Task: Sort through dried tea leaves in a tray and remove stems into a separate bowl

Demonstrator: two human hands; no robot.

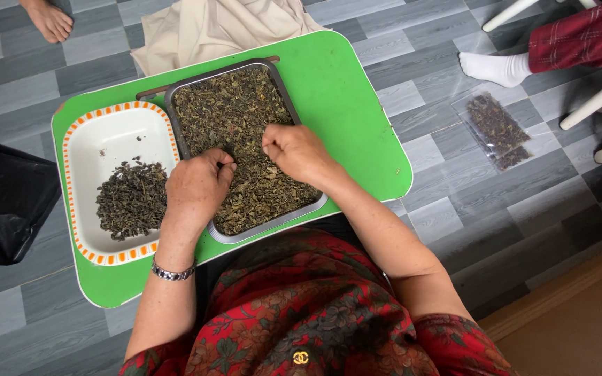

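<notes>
Green table (pixel 357 118), metal tray (pixel 283 83) perhaps lengthwise away.

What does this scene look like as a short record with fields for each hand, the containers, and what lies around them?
left hand: left hand rests in the metal tray, fingers curled into the dried leaves
right hand: right hand also in the tray, fingers pinching leaves
side dish: white dish with orange rim left of the tray, holding a small pile of darker leaves
surface: green table
floor: clear bag of leaves, black bag, beige cloth
others: a bare foot, a socked foot
</notes>
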